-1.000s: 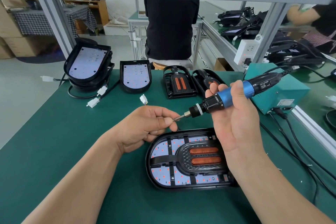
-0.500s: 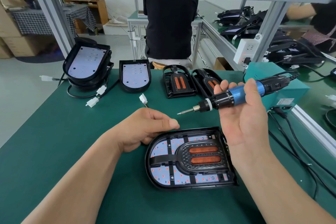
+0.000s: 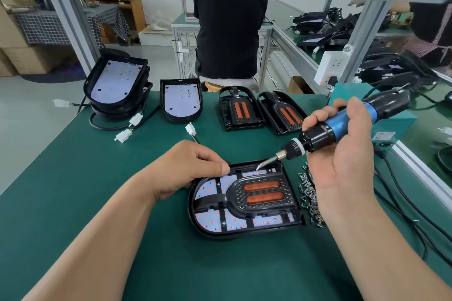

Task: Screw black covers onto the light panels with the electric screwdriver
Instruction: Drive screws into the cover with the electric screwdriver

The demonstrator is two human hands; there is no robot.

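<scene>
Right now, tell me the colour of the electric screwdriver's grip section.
Blue on the electric screwdriver, black either side; head view shows it best.

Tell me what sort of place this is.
Probably a factory assembly line for LED lights. A stack of uncovered light panels waits on the green bench, the right hand grips an electric screwdriver beside a pile of screws, and similar units crowd the next bench.

The left hand [image 3: 188, 168] covers the far corner of the light panel [image 3: 210, 218], its curled fingers hiding anything held. The right hand [image 3: 342, 166] screens part of the loose screws [image 3: 306, 189]. Any screw at the bit of the electric screwdriver [image 3: 320, 135] is too small to tell.
</scene>
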